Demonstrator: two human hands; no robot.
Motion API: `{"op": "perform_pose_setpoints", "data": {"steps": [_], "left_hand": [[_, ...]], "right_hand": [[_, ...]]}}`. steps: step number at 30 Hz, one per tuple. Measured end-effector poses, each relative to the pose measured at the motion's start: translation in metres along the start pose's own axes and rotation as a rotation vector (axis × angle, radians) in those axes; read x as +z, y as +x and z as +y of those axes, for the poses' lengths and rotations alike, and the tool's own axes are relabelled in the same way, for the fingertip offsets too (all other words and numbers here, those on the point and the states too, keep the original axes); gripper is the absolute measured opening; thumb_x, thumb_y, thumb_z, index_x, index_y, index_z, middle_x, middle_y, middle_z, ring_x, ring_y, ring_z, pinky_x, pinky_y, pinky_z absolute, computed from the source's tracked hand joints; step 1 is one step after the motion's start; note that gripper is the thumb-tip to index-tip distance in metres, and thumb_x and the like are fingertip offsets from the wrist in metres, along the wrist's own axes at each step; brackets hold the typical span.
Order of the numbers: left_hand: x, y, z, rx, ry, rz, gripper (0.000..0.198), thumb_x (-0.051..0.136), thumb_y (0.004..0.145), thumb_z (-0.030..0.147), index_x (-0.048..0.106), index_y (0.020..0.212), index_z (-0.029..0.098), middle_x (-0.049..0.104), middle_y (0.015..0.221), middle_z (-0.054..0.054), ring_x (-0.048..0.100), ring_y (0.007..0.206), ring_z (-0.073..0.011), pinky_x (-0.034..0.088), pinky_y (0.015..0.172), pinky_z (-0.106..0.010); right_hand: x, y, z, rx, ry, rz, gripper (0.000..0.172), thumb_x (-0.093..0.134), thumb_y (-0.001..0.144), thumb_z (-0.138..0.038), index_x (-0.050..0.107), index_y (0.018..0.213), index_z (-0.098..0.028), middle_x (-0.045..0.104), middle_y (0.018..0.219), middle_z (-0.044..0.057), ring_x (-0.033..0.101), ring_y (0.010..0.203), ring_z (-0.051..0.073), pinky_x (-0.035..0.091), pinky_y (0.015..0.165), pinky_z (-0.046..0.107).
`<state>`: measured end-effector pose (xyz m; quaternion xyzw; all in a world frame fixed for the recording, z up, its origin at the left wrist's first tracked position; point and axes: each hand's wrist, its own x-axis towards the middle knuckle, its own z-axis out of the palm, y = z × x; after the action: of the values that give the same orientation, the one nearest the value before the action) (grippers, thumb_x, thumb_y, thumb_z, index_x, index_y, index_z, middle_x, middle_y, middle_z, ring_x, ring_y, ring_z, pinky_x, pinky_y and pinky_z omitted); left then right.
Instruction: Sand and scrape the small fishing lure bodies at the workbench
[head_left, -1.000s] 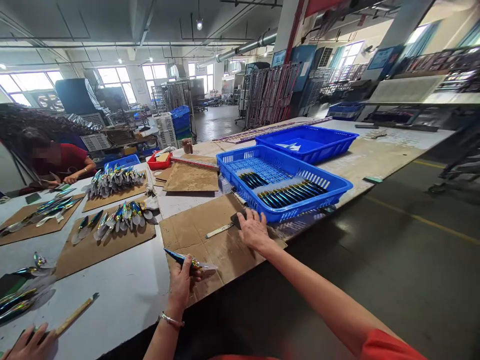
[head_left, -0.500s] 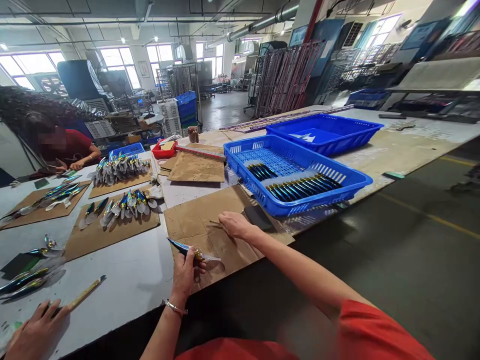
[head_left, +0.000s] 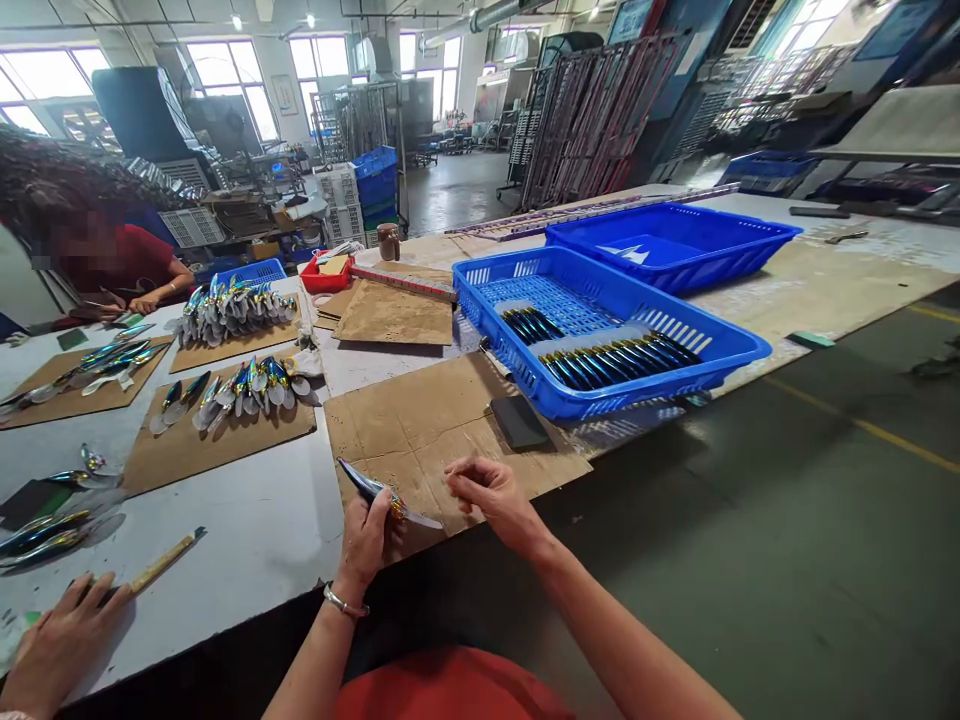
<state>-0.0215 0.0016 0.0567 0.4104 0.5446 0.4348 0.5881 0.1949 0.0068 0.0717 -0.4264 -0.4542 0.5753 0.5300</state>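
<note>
My left hand [head_left: 365,540] is closed around a fishing lure [head_left: 367,483] with a shiny blue back, gold tones and a clear lip that points right. The lure is tilted above the brown cardboard sheet [head_left: 405,410] at the table's front. To its right, my right hand [head_left: 487,495] hovers over the cardboard's front edge with its fingers curled in a pinch. Whatever lies between those fingers is too small or hidden to name. A dark sanding-block-like pad [head_left: 519,422] rests on the cardboard beyond my right hand.
A blue basket [head_left: 607,400] holds rows of lures; a second blue tray [head_left: 750,240] stands behind it. Lures lie heaped on cardboard [head_left: 217,455] to the left. Another person's hand [head_left: 64,640] touches a wooden-handled tool [head_left: 166,562]. A person in red [head_left: 146,262] sits far left.
My right hand has lifted from the cardboard near the dark pad and come toward me, nearer the lure. The thin stick by its fingers no longer shows. My left hand keeps the lure.
</note>
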Motion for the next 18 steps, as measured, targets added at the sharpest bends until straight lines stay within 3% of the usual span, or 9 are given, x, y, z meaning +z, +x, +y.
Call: {"op": "perform_pose_setpoints", "data": {"steps": [3, 6, 11, 18], "left_hand": [[0.003, -0.001, 0.001, 0.017, 0.054, 0.015, 0.041, 0.062, 0.086, 0.057, 0.060, 0.069, 0.020, 0.063, 0.057, -0.006, 0.056, 0.046, -0.0165, 0.043, 0.043, -0.027], [0.005, -0.001, 0.000, 0.040, 0.101, 0.031, 0.044, 0.060, 0.084, 0.060, 0.057, 0.068, 0.019, 0.060, 0.054, -0.003, 0.052, 0.041, -0.0138, 0.040, 0.039, -0.025], [0.006, -0.001, -0.001, 0.073, 0.135, 0.043, 0.044, 0.058, 0.082, 0.062, 0.053, 0.071, 0.020, 0.056, 0.052, 0.002, 0.049, 0.039, -0.0115, 0.039, 0.039, -0.023], [0.005, -0.004, 0.001, 0.138, 0.226, 0.056, 0.041, 0.055, 0.085, 0.059, 0.051, 0.070, 0.021, 0.054, 0.053, 0.003, 0.047, 0.040, -0.0109, 0.038, 0.039, -0.023]], "right_hand": [[0.011, -0.010, 0.009, -0.132, -0.189, 0.049, 0.047, 0.070, 0.090, -0.065, 0.062, 0.082, -0.019, 0.062, 0.068, 0.001, 0.058, 0.057, 0.014, 0.048, 0.053, 0.026], [0.020, -0.017, 0.016, -0.155, -0.198, 0.030, 0.046, 0.058, 0.099, -0.065, 0.057, 0.090, -0.020, 0.068, 0.071, 0.004, 0.066, 0.060, 0.018, 0.055, 0.060, 0.029], [0.030, -0.024, 0.026, -0.138, -0.167, -0.012, 0.044, 0.068, 0.093, -0.063, 0.058, 0.098, -0.021, 0.071, 0.074, 0.006, 0.073, 0.068, 0.025, 0.062, 0.063, 0.035], [0.035, -0.020, 0.032, -0.163, -0.199, -0.082, 0.037, 0.068, 0.094, -0.058, 0.063, 0.097, -0.021, 0.070, 0.074, 0.004, 0.070, 0.063, 0.022, 0.059, 0.061, 0.033]]}}
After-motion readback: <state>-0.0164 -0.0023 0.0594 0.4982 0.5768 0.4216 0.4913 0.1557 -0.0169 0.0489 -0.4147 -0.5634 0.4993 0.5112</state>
